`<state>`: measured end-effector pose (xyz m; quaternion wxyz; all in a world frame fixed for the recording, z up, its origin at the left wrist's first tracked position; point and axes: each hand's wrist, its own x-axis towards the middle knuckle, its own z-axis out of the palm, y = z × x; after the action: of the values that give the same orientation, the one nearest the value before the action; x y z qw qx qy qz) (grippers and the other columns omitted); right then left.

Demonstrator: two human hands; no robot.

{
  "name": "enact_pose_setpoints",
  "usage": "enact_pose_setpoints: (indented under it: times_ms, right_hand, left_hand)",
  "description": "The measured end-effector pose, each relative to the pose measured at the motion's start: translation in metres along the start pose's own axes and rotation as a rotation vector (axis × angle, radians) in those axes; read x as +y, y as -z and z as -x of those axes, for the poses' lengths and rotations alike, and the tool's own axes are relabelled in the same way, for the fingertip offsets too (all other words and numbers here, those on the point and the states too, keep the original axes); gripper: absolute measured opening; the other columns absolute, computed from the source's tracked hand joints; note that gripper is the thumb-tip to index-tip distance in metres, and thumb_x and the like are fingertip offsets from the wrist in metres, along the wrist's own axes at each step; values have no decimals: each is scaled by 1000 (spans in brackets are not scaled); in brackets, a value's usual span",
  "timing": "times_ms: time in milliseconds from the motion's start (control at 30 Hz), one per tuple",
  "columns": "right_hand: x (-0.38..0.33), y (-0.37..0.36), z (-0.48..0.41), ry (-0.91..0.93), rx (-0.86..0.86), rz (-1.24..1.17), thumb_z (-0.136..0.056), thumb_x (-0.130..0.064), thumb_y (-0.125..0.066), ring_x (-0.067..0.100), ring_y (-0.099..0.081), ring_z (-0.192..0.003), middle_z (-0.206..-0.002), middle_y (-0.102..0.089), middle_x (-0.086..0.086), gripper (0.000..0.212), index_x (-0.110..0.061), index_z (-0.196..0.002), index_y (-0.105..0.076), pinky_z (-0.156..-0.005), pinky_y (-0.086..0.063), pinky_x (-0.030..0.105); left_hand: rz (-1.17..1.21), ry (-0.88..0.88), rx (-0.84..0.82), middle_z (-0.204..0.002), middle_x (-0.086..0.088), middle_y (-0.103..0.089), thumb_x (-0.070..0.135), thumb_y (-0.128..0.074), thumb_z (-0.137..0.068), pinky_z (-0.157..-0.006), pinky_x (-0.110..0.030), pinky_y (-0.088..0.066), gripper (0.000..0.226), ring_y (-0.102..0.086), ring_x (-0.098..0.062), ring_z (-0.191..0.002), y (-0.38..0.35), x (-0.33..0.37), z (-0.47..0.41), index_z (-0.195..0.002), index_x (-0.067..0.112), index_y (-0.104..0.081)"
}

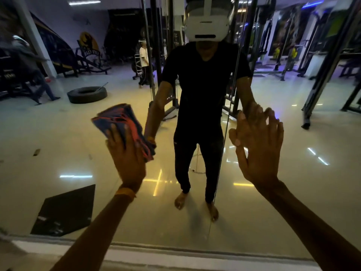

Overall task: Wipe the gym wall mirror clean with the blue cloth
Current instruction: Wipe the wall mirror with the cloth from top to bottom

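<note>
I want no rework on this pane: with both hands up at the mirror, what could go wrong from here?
1. The bare right hand appears spread on the mirror, so it may leave prints.
2. The blue cloth is bunched under the left hand, so it likely wipes only a narrow strip.
3. Its loose edge might catch on the vertical seam nearby.

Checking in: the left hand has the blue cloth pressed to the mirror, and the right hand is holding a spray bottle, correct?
Not quite. The right hand holds no spray bottle; it is empty, with its fingers spread open against the mirror. The rest stands: the left hand presses the blue cloth to the glass. The head view shows this.
</note>
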<state>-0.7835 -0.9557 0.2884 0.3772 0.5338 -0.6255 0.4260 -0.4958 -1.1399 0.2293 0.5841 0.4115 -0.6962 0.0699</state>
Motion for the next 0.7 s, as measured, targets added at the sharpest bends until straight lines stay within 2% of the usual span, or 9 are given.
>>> enact_pose_setpoints:
  times_ms: [33, 100, 167, 267, 367, 467, 567, 600, 700]
  right_hand:
    - [-5, 0, 1, -5, 1, -6, -110, -41, -39, 35, -19, -157, -166, -29, 16, 53, -21, -159, -33, -122, -20, 65]
    - [-13, -2, 0, 3, 5, 0, -111, -42, -34, 32, -15, -158, -169, -19, 10, 56, -31, -164, -19, -124, -18, 63]
    - [-20, -5, -3, 5, -2, 27, -111, -42, -31, 33, -14, -158, -169, -16, 8, 58, -29, -164, -15, -124, -17, 63]
    - [-25, -8, -6, -21, -16, 42, -110, -39, -33, 34, -13, -158, -169, -21, 15, 57, -10, -159, -35, -124, -17, 64]
    - [-28, -9, -14, -20, -5, 43, -107, -33, -41, 33, -15, -158, -167, -26, 16, 54, -9, -156, -42, -124, -17, 62]
    - [-41, -12, -19, -19, 73, 34, -107, -32, -46, 27, -15, -158, -165, -30, 15, 52, -7, -152, -45, -126, -17, 58]
    - [-52, -16, -22, -59, 97, 38, -107, -32, -48, 23, -13, -158, -163, -31, 17, 52, -2, -149, -48, -127, -16, 55]
    - [-53, -16, -23, -53, 87, 43, -103, -28, -52, 25, -13, -159, -164, -30, 18, 54, -1, -150, -48, -127, -16, 56]
    - [-52, -10, -35, 34, 62, 87, -97, -20, -59, 38, -20, -156, -164, -31, 24, 62, -10, -155, -40, -124, -19, 60]
  left_hand:
    - [54, 55, 6, -170, -24, -5, 36, -29, -112, -127, -64, -4, 61, 4, -32, -158, 4, -1, -8, -166, 22, -4]
    - [89, 28, -5, -173, -13, 7, 41, -24, -112, -129, -57, 3, 61, 10, -28, -159, -1, 20, -11, -165, 30, 2]
    - [35, -191, -85, -173, -2, 14, 47, -22, -112, -129, -52, 3, 61, 11, -28, -160, -18, 55, 7, -165, 32, 4]
    - [-95, -576, -180, -174, -6, 10, 47, -33, -111, -129, -55, -4, 67, 6, -31, -160, -38, 73, 26, -166, 26, -1]
    - [-109, -520, -98, -174, -5, 10, 43, -46, -106, -130, -52, 0, 76, 7, -30, -161, -20, 34, -6, -166, 27, -2]
    - [-15, -336, -37, -174, 4, 12, 43, -31, -111, -130, -47, 4, 64, 9, -24, -160, 15, -7, -51, -166, 33, 1]
    - [61, -176, -17, -173, 3, 13, 42, -32, -110, -130, -49, 5, 65, 10, -26, -160, 17, 17, -67, -165, 33, 1]
    - [39, -219, -26, -173, 0, 12, 43, -34, -109, -129, -51, 4, 68, 9, -28, -160, 8, 33, -60, -165, 31, 2]
    - [-103, -628, -122, -174, -9, 4, 43, -39, -108, -129, -55, -4, 73, 6, -32, -160, -14, 65, -32, -166, 23, 0]
